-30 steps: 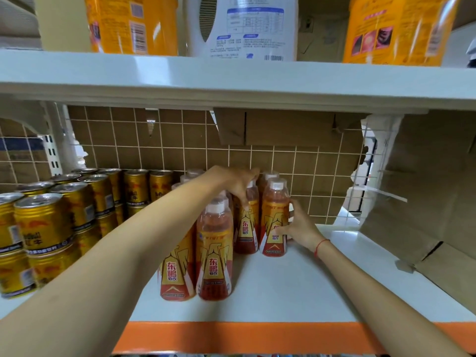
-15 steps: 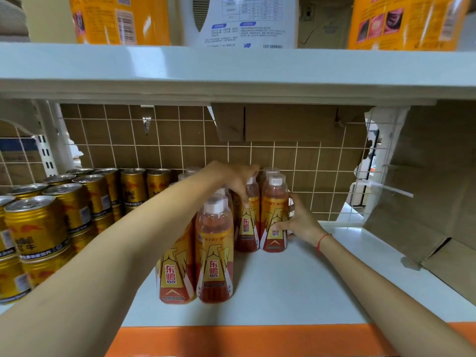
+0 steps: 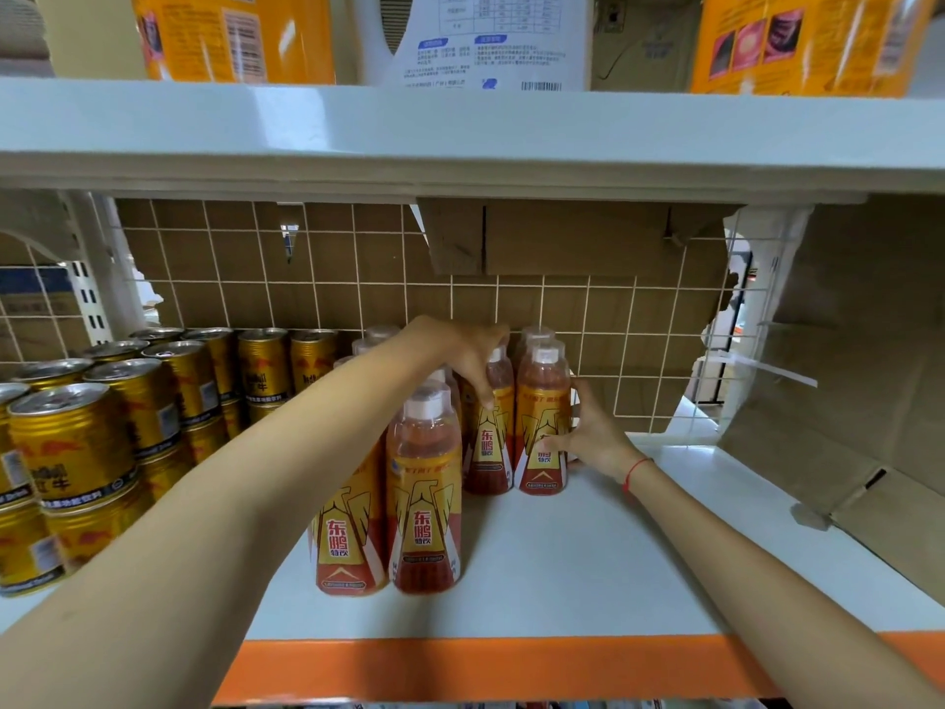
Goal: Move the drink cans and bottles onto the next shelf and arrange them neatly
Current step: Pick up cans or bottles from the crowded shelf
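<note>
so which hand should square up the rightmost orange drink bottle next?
Probably right: the right hand already grips that white-capped orange drink bottle; the left hand holds its neighbour.

My orange-labelled bottles (image 3: 424, 504) with white caps stand upright in rows on the white shelf (image 3: 588, 570), the nearest pair touching at centre, others packed behind toward twelve o'clock. At nine o'clock my gold cans (image 3: 71, 442) sit stacked in two tiers, upright, just beside the bottles.
</note>
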### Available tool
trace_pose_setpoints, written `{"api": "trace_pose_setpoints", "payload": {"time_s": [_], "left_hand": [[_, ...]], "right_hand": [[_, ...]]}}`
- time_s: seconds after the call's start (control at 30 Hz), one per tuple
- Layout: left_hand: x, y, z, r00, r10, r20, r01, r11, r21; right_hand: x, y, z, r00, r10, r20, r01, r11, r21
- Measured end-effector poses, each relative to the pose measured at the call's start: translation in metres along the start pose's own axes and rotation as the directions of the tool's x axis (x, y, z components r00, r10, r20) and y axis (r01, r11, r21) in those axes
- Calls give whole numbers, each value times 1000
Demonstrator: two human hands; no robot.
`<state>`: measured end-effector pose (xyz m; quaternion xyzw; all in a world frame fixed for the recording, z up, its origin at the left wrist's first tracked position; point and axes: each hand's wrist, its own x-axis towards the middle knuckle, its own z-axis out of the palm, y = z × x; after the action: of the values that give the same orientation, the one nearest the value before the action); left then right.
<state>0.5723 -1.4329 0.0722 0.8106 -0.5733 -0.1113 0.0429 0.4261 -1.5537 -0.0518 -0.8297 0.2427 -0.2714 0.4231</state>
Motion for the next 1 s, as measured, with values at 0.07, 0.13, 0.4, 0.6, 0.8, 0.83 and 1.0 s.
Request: {"api": "trace_pose_setpoints", "payload": {"time_s": [0.07,0.13,0.4,0.6,0.8,0.83,1.0], "left_hand": [[0,0,0,1000,-1,0,1,1000,-7],[2,0,0,1000,1,-1,-1,1000,-10],[2,-1,1,1000,17,3,-18,999,33],[1,0,1,1000,13,1,-13,997,79],[-9,0,-2,999,-35,-5,36,999,21],[-13,-1,-3,999,-40,-19,40,999,-7],[-56,2,-3,990,-7,-141,2,1000,-31]], "right_hand": [[0,0,0,1000,6,8,-6,1000,3],[0,-1,-1,1000,14,18,-14,1000,7],[-2,0,0,999,37,-3,-37,999,5],[-8,-6,0,998,50,35,-52,998,40],[-22,-19,-6,997,49,55,-50,999,18],[-26,-22,-9,998,42,41,-43,999,10],[-54,-43,-15,998,-70,8,70,993,-98]]}}
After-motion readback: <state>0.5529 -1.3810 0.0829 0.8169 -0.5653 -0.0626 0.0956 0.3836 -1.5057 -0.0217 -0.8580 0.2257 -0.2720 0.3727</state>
